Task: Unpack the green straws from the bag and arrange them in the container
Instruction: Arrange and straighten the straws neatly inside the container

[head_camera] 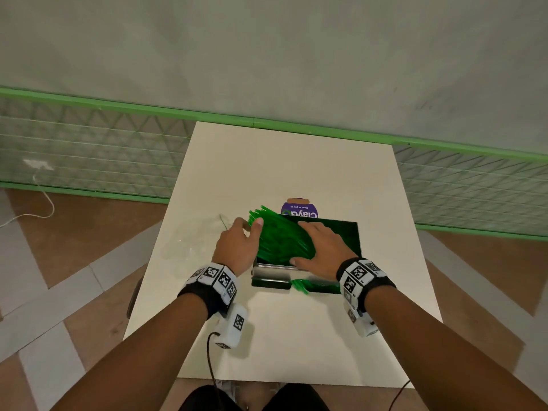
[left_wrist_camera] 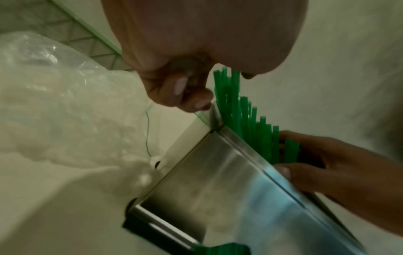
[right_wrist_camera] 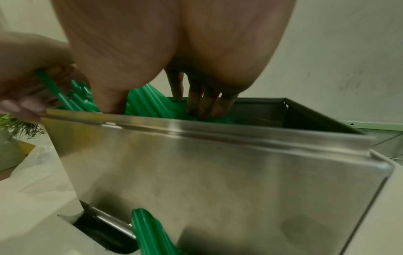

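Straws (head_camera: 281,241) lie slanted across the open steel container (head_camera: 271,269), their upper ends jutting past its rim toward 10 o'clock, so they are not yet settled flat. The left hand (head_camera: 237,247) sits at that corner with fingers curled against the protruding ends, apparently nudging them inward; whether it truly grips any cannot be told. The right hand (head_camera: 323,250) lies spread on the bundle, fingers straight and pressing down into the container while the thumb rests at the near rim, likely to level the pile. A few straws poke out of a slot (right_wrist_camera: 144,229) at the container's base, at 6 o'clock. The emptied clear bag (head_camera: 192,238) is crumpled on the white table (head_camera: 296,336) at 9 o'clock, just beside the left hand. A purple-labelled bottle (head_camera: 299,209) stands behind at 12 o'clock, clear of both hands.
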Demonstrator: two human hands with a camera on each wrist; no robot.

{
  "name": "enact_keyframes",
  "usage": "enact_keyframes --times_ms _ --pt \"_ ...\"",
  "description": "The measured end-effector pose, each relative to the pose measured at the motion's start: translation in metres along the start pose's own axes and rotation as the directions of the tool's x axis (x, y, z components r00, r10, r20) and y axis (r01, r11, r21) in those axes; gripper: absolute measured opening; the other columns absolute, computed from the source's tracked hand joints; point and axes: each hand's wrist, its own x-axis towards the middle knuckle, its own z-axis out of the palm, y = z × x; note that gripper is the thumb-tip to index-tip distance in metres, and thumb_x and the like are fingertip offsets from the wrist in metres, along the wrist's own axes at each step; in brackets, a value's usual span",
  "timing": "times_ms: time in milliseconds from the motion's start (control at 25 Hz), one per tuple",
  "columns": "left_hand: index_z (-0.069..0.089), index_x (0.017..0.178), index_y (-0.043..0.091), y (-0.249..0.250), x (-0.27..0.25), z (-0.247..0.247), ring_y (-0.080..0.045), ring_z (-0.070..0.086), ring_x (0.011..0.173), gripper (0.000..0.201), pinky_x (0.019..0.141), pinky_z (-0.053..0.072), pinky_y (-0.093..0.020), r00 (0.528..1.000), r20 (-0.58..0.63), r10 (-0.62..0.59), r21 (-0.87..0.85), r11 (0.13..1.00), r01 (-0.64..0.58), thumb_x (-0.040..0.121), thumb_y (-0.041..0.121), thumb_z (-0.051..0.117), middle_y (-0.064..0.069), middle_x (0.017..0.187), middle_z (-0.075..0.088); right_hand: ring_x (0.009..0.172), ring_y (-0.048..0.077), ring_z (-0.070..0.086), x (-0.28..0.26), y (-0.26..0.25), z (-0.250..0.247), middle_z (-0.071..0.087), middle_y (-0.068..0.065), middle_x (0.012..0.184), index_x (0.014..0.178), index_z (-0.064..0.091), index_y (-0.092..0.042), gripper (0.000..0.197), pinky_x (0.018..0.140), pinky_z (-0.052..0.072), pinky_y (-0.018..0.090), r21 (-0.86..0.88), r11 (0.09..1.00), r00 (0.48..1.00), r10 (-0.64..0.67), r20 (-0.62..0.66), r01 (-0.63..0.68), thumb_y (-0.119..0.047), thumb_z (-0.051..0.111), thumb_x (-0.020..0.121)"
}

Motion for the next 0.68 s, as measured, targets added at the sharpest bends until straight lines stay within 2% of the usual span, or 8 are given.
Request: enact_keyframes --times_ms 80,160,240,320,440,480,600,680 --pt "0.062 0.1 0.012 0.004 0.007 -0.001 -0.028 0.063 0.067 0.035 0.065 0.051 -0.036 0.995 -0.057 0.079 -0.024 0.996 -0.08 0.102 0.044 0.047 -0.01 0.071 0.067 0.138 0.026 0.039 0.0 0.003 0.002 0.033 0.001 0.157 0.156 0.026 -0.025 0.095 0.115 0.035 0.044 0.011 1.0 1.0 0.008 0.014 -0.008 -0.063 0.068 0.08" --pt "0.067 0.097 0.008 0.006 0.016 -0.008 -0.025 0.059 0.058 0.025 0.059 0.052 -0.031 0.98 -0.08 0.184 -0.006 0.983 -0.185 0.103 0.026 0.051 -0.009 0.065 0.064 0.139 0.027 0.039 0.001 0.005 0.002 0.032 0.001 0.158 0.156 0.027 -0.025 0.094 0.115 0.035 0.044 0.015 1.0 1.0 0.007 0.022 -0.007 -0.063 0.067 0.081" --pt "0.069 0.097 0.007 0.006 0.023 -0.014 -0.016 0.051 0.051 0.023 0.05 0.04 -0.018 0.964 -0.1 0.245 0.011 0.969 -0.245 0.103 0.021 0.051 -0.004 0.061 0.06 0.139 0.028 0.04 0.002 0.005 0.003 0.031 0.0 0.158 0.157 0.027 -0.026 0.093 0.114 0.036 0.046 0.023 1.0 1.0 0.0 0.027 0.0 -0.063 0.066 0.081" --pt "0.069 0.099 0.008 0.004 0.028 -0.021 -0.016 0.05 0.05 0.022 0.049 0.034 -0.02 0.95 -0.155 0.271 0.016 0.962 -0.271 0.103 0.021 0.051 -0.007 0.062 0.062 0.138 0.028 0.041 0.003 0.007 0.004 0.032 -0.002 0.157 0.156 0.027 -0.027 0.093 0.113 0.038 0.048 0.029 1.0 1.0 -0.005 0.031 0.004 -0.063 0.066 0.081" --pt "0.069 0.102 0.009 -0.001 0.031 -0.03 -0.026 0.056 0.054 0.02 0.049 0.039 -0.018 0.929 -0.254 0.269 -0.03 0.958 -0.285 0.103 0.019 0.052 -0.012 0.069 0.067 0.135 0.027 0.044 0.005 0.009 0.002 0.036 -0.001 0.155 0.156 0.027 -0.027 0.093 0.111 0.042 0.048 0.021 1.0 1.0 -0.012 0.029 0.012 -0.064 0.067 0.079" --pt "0.068 0.102 0.01 -0.003 0.031 -0.03 -0.029 0.059 0.054 0.018 0.05 0.045 -0.02 0.932 -0.26 0.252 -0.068 0.958 -0.278 0.103 0.019 0.052 -0.013 0.07 0.067 0.135 0.026 0.045 0.006 0.009 0.001 0.037 -0.001 0.154 0.156 0.028 -0.026 0.092 0.111 0.042 0.047 0.013 1.0 1.0 -0.011 0.025 0.011 -0.062 0.068 0.081" --pt "0.06 0.098 0.013 -0.004 0.022 -0.016 -0.036 0.063 0.053 0.016 0.054 0.055 -0.045 0.968 -0.135 0.213 -0.142 0.962 -0.232 0.104 0.021 0.048 -0.017 0.07 0.066 0.132 0.025 0.048 0.009 0.01 -0.004 0.04 0.001 0.153 0.155 0.029 -0.025 0.084 0.11 0.042 0.045 -0.004 1.0 1.0 -0.026 0.004 0.026 -0.052 0.069 0.086" --pt "0.058 0.097 0.014 -0.002 0.016 -0.004 -0.035 0.058 0.052 0.018 0.054 0.053 -0.047 0.977 -0.062 0.202 -0.146 0.967 -0.209 0.103 0.027 0.048 -0.018 0.069 0.065 0.131 0.027 0.05 0.011 0.01 -0.006 0.041 0.001 0.152 0.155 0.028 -0.025 0.081 0.11 0.043 0.044 -0.049 0.997 0.998 -0.06 0.009 0.06 -0.048 0.069 0.089"
